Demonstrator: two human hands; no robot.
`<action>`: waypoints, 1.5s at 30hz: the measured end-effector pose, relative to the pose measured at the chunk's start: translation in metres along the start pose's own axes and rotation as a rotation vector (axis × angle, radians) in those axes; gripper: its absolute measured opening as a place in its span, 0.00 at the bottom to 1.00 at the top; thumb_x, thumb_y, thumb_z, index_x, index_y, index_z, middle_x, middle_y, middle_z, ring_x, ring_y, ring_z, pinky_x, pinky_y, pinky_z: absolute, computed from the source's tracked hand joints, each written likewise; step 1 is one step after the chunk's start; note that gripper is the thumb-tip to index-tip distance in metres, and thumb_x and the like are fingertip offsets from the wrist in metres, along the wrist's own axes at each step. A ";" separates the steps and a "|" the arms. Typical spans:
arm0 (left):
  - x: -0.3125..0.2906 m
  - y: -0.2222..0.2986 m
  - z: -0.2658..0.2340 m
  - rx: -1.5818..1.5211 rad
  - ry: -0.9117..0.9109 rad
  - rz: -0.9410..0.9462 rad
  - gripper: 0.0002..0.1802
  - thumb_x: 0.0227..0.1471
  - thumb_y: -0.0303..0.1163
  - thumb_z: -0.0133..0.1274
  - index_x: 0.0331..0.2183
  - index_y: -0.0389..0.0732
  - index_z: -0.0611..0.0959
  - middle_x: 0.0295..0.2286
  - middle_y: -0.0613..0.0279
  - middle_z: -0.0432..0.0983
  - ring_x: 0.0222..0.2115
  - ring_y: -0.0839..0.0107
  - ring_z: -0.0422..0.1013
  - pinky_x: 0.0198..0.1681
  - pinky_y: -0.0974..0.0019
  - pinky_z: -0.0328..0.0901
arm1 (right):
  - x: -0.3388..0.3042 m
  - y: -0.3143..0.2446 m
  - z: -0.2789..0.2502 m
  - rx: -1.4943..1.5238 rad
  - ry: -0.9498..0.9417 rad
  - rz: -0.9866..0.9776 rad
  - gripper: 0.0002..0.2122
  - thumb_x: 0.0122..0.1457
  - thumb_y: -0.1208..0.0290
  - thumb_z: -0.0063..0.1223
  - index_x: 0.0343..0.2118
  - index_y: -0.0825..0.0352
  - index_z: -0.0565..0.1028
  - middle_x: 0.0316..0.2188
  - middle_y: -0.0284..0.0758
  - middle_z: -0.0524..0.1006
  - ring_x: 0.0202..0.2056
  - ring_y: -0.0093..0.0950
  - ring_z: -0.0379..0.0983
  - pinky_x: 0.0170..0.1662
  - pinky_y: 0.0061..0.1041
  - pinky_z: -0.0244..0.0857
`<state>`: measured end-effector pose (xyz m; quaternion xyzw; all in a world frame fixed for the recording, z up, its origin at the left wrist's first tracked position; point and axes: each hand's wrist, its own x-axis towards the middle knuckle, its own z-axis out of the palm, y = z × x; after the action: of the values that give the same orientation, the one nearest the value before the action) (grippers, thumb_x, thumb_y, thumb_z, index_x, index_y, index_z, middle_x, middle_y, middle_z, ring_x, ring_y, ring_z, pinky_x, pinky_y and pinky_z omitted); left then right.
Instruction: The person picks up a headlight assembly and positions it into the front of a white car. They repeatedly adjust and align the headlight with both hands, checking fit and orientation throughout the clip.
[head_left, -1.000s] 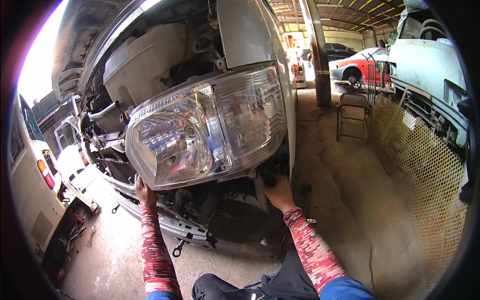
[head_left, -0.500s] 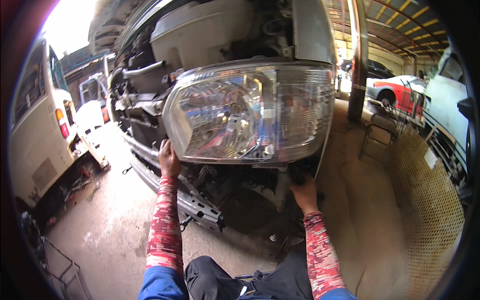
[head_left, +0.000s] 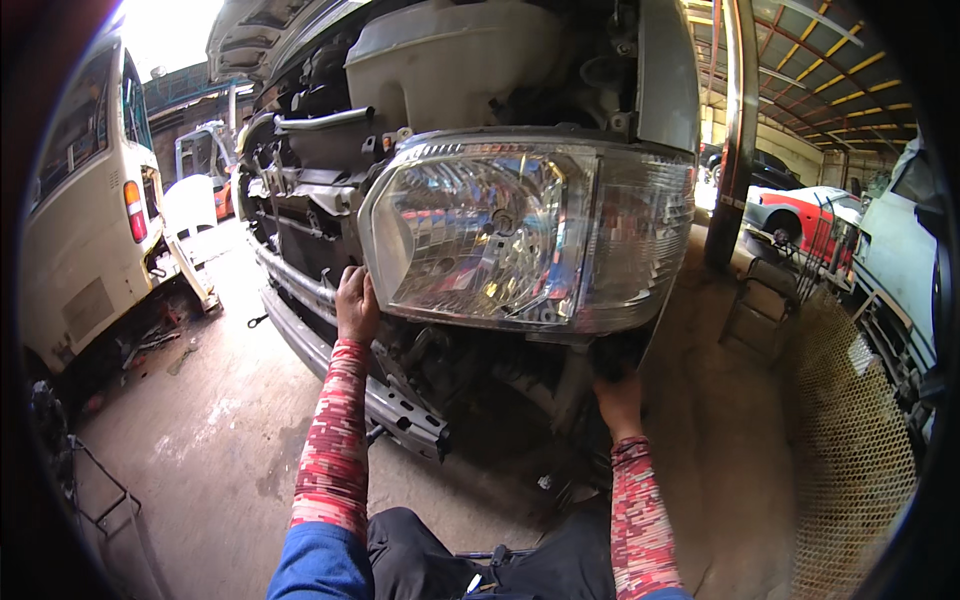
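A large clear headlight (head_left: 490, 240) sits at the front corner of a vehicle whose front is stripped of its cover. My left hand (head_left: 357, 305) has its fingers curled at the lower left edge of this lamp. Under the lamp's right part, my right hand (head_left: 619, 402) reaches up into the dark gap; its fingers are lost in shadow, so what they touch is hidden. Below and left of the lamp runs a bare metal bumper beam (head_left: 405, 418) with holes near its end.
A pale plastic tank (head_left: 450, 65) sits above the lamp. To the left stands a cream van (head_left: 95, 240). At the right are a steel post (head_left: 733, 150), a folding chair (head_left: 757, 305), a mesh panel (head_left: 850, 430) and a red and white car (head_left: 795, 212).
The whole view has swung so that the vehicle lies further right in it. My left hand stays at the headlight's edge, and my right hand stays beneath it.
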<state>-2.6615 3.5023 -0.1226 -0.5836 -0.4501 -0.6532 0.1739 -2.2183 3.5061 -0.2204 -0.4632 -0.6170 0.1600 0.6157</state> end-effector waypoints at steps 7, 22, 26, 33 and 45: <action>0.000 0.001 0.000 -0.017 -0.023 0.006 0.17 0.63 0.35 0.43 0.35 0.31 0.79 0.30 0.46 0.70 0.33 0.49 0.69 0.38 0.57 0.64 | -0.004 -0.015 -0.003 0.032 -0.009 0.055 0.20 0.47 0.72 0.59 0.45 0.74 0.77 0.42 0.51 0.80 0.48 0.45 0.77 0.52 0.37 0.68; 0.001 -0.012 -0.007 -0.058 -0.096 -0.029 0.22 0.66 0.39 0.44 0.33 0.28 0.79 0.30 0.52 0.71 0.31 0.61 0.70 0.38 0.64 0.63 | -0.006 -0.022 -0.007 -0.022 0.024 -0.011 0.20 0.50 0.66 0.58 0.47 0.66 0.79 0.44 0.51 0.79 0.49 0.52 0.73 0.52 0.43 0.67; 0.000 -0.016 -0.003 -0.010 -0.064 -0.014 0.19 0.65 0.37 0.41 0.37 0.29 0.78 0.31 0.48 0.71 0.33 0.52 0.70 0.38 0.61 0.64 | -0.003 -0.019 -0.005 -0.064 0.030 0.038 0.22 0.50 0.65 0.58 0.49 0.68 0.76 0.46 0.55 0.76 0.51 0.53 0.70 0.55 0.45 0.65; 0.001 -0.016 0.001 0.055 -0.056 0.029 0.22 0.64 0.42 0.40 0.36 0.30 0.77 0.30 0.46 0.69 0.32 0.49 0.69 0.37 0.55 0.63 | -0.004 -0.019 -0.009 -0.143 0.009 0.000 0.25 0.46 0.63 0.59 0.47 0.72 0.76 0.45 0.55 0.76 0.50 0.53 0.70 0.54 0.43 0.65; 0.001 -0.012 -0.001 0.034 -0.068 0.037 0.22 0.63 0.41 0.41 0.37 0.30 0.77 0.30 0.46 0.69 0.32 0.49 0.69 0.37 0.56 0.63 | -0.005 -0.003 -0.001 -0.134 0.036 0.023 0.24 0.46 0.63 0.59 0.46 0.70 0.76 0.45 0.56 0.75 0.50 0.54 0.68 0.55 0.45 0.64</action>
<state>-2.6710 3.5085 -0.1258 -0.6107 -0.4560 -0.6217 0.1805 -2.2199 3.5004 -0.2207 -0.5132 -0.6099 0.1173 0.5923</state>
